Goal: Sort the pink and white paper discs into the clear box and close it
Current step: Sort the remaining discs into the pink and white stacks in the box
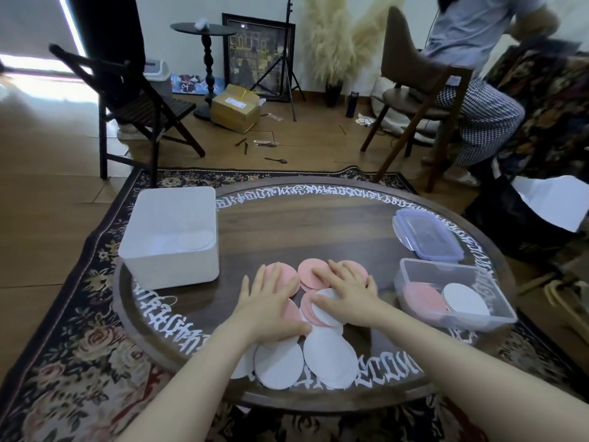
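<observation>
A loose pile of paper discs lies on the round wooden table (318,224). Pink discs (310,272) spread at the pile's far side, white discs (330,357) at the near side. My left hand (271,309) lies flat on the pile's left part with fingers spread. My right hand (349,287) rests flat over pink discs and a white one. The clear box (414,272) stands open at the right, holding a pink stack (422,296) and a white stack (465,298) side by side. Its lid (425,236) lies behind it.
A white plastic bin (173,269) with white discs inside stands at the table's left. A patterned rug lies under the table. Chairs, a cardboard box and a tripod stand beyond it. A person sits on a chair at the far right.
</observation>
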